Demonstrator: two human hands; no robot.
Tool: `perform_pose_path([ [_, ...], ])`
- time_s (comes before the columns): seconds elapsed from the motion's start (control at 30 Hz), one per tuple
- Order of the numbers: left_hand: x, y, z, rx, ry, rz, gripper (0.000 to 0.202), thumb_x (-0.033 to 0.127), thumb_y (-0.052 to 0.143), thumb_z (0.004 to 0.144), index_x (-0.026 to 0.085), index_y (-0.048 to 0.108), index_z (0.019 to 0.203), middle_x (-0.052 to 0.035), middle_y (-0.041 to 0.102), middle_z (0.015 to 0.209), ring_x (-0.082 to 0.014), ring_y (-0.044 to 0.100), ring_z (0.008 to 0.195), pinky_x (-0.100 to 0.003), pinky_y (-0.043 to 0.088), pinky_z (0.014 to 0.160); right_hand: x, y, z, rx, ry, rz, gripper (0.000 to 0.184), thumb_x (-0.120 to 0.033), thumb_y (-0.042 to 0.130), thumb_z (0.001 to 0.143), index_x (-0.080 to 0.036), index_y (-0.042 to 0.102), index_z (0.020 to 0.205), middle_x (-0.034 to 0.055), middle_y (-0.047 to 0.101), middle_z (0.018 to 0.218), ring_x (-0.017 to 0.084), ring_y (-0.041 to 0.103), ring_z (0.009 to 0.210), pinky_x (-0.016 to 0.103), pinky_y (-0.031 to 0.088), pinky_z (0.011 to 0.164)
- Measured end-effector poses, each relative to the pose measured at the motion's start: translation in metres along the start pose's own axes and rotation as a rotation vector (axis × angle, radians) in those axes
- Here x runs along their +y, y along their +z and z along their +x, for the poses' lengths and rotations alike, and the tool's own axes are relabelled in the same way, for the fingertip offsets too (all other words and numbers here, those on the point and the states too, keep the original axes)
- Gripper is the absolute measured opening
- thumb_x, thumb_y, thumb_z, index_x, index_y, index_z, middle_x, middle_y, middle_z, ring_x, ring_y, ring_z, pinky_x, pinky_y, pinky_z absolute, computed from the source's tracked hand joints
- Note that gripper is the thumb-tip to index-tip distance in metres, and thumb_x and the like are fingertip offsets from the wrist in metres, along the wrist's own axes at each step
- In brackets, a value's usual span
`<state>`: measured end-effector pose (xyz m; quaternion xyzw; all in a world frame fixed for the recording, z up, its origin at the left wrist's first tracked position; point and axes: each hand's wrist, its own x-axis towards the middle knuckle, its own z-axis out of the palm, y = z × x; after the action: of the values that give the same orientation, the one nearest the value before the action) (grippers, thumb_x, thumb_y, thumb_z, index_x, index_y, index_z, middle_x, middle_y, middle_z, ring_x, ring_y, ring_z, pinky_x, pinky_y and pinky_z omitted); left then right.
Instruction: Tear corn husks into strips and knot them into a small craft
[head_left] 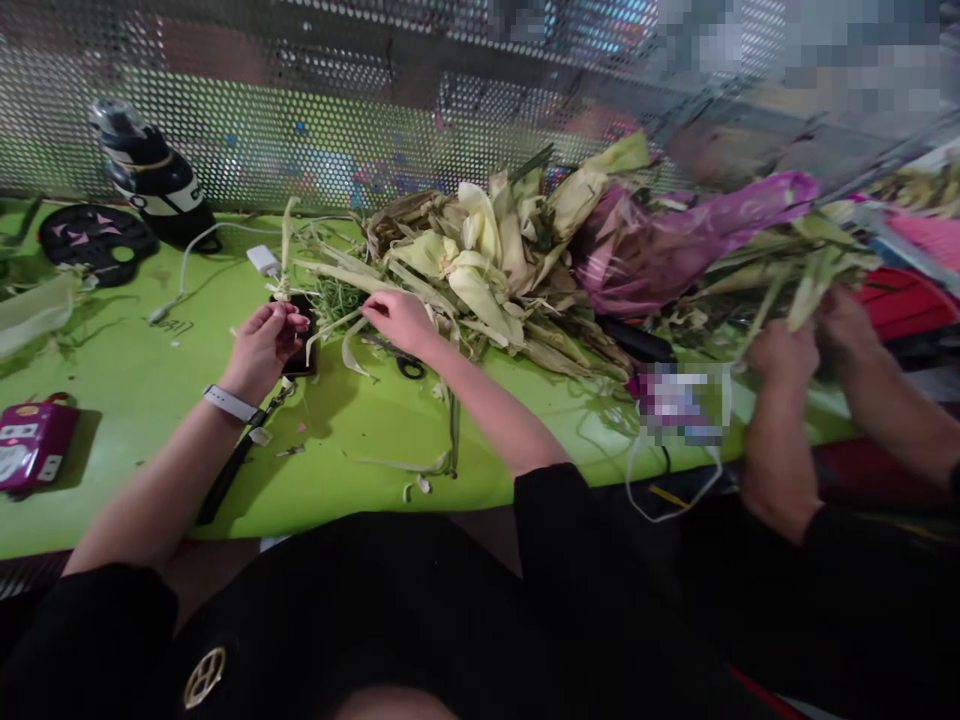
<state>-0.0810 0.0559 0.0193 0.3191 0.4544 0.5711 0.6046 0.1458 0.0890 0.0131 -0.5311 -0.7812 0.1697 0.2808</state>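
Observation:
My left hand (264, 345) is closed in a pinch on a thin strip of dried husk (285, 250) that stands up from its fingers. A white band sits on that wrist. My right hand (400, 320) is closed on pale leaf strips (337, 325) at the near edge of a big pile of corn husks (480, 270). A dark phone (304, 355) lies on the green table (150, 380) just under my left hand. Black scissors (409, 365) lie beside my right wrist.
Another person's two hands (814, 340) work on green stalks at the right, beside a purple plastic bag (675, 240). A black bottle (154, 175) and a black round object (94, 240) stand at the back left. A white charger (262, 260) and a magenta box (30, 445) are also on the table.

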Motion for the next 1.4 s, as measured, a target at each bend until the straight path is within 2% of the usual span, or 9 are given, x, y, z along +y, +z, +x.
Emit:
perform_pose_path([
  [0.13, -0.005, -0.008, 0.002, -0.004, 0.013, -0.002, 0.011, 0.024, 0.064, 0.090, 0.016, 0.063, 0.084, -0.0002, 0.067, 0.074, -0.0073, 0.064, 0.064, -0.015, 0.050, 0.053, -0.014, 0.037, 0.033, 0.048, 0.116, -0.113, 0.028, -0.041, 0.059, 0.094, -0.015, 0.067, 0.095, 0.0078, 0.069, 0.090, 0.018, 0.060, 0.078, 0.029, 0.043, 0.072],
  [0.23, -0.006, -0.015, 0.004, -0.003, 0.032, -0.013, 0.012, 0.026, 0.066, 0.089, 0.016, 0.063, 0.084, -0.0004, 0.068, 0.074, -0.0075, 0.065, 0.064, -0.015, 0.049, 0.053, -0.019, 0.045, 0.044, 0.048, 0.128, -0.040, 0.016, -0.030, 0.060, 0.092, -0.017, 0.064, 0.087, 0.0047, 0.067, 0.085, 0.015, 0.057, 0.075, 0.027, 0.042, 0.071],
  [0.37, -0.005, -0.017, 0.006, -0.003, 0.022, -0.027, 0.013, 0.026, 0.066, 0.090, 0.016, 0.062, 0.083, 0.0001, 0.067, 0.072, -0.0071, 0.064, 0.062, -0.014, 0.050, 0.053, -0.025, 0.026, 0.047, 0.119, 0.160, 0.422, 0.018, -0.023, 0.063, 0.088, -0.018, 0.055, 0.072, -0.0036, 0.056, 0.066, 0.009, 0.050, 0.062, 0.022, 0.041, 0.063],
  [0.47, -0.003, -0.014, 0.005, -0.024, 0.005, -0.042, 0.013, 0.024, 0.062, 0.093, 0.015, 0.062, 0.083, -0.0002, 0.067, 0.073, -0.0066, 0.064, 0.062, -0.014, 0.050, 0.054, -0.027, 0.006, 0.044, 0.072, 0.232, 0.791, 0.020, -0.026, 0.064, 0.086, -0.019, 0.051, 0.072, -0.0086, 0.045, 0.055, 0.007, 0.041, 0.049, 0.020, 0.033, 0.050],
  [0.63, 0.000, -0.008, 0.001, -0.034, -0.019, -0.057, 0.015, 0.021, 0.057, 0.096, 0.015, 0.060, 0.082, -0.0013, 0.068, 0.076, -0.0068, 0.065, 0.064, -0.014, 0.050, 0.053, -0.027, -0.014, 0.040, 0.105, 0.273, 1.048, 0.029, -0.036, 0.070, 0.083, -0.020, 0.048, 0.073, -0.0099, 0.041, 0.055, 0.004, 0.036, 0.047, 0.018, 0.026, 0.045],
  [0.9, -0.003, 0.017, -0.005, -0.309, -0.024, -0.089, 0.012, 0.020, 0.064, 0.091, 0.016, 0.058, 0.082, -0.0072, 0.072, 0.101, -0.0146, 0.068, 0.100, -0.022, 0.055, 0.078, -0.040, -0.015, 0.024, -0.064, 0.240, 1.114, 0.034, -0.042, 0.076, 0.077, -0.019, 0.050, 0.076, -0.0082, 0.049, 0.058, 0.004, 0.043, 0.049, 0.018, 0.027, 0.043],
  [1.03, -0.005, 0.029, -0.012, -0.439, -0.066, -0.088, 0.010, 0.022, 0.067, 0.090, 0.016, 0.061, 0.086, -0.0061, 0.069, 0.109, -0.0177, 0.064, 0.110, -0.029, 0.055, 0.087, -0.040, -0.010, 0.014, -0.035, 0.306, 1.089, 0.031, -0.039, 0.076, 0.078, -0.018, 0.053, 0.077, -0.0082, 0.051, 0.057, 0.004, 0.046, 0.046, 0.017, 0.025, 0.041],
  [1.13, -0.005, 0.032, -0.016, -0.467, -0.151, -0.086, 0.010, 0.022, 0.066, 0.090, 0.016, 0.060, 0.086, -0.0062, 0.067, 0.110, -0.0204, 0.065, 0.109, -0.033, 0.058, 0.083, -0.034, -0.008, 0.009, -0.007, 0.344, 1.060, 0.032, -0.041, 0.077, 0.077, -0.018, 0.054, 0.078, -0.0072, 0.056, 0.060, 0.004, 0.050, 0.047, 0.017, 0.026, 0.040],
  [1.4, -0.003, 0.034, -0.018, -0.391, -0.269, -0.135, 0.007, 0.020, 0.063, 0.092, 0.018, 0.060, 0.086, -0.0032, 0.070, 0.097, -0.0161, 0.072, 0.090, -0.025, 0.061, 0.068, -0.027, -0.002, -0.005, 0.057, 0.379, 1.142, 0.031, -0.044, 0.074, 0.077, -0.020, 0.056, 0.085, -0.0040, 0.066, 0.077, 0.007, 0.060, 0.058, 0.020, 0.045, 0.052],
])
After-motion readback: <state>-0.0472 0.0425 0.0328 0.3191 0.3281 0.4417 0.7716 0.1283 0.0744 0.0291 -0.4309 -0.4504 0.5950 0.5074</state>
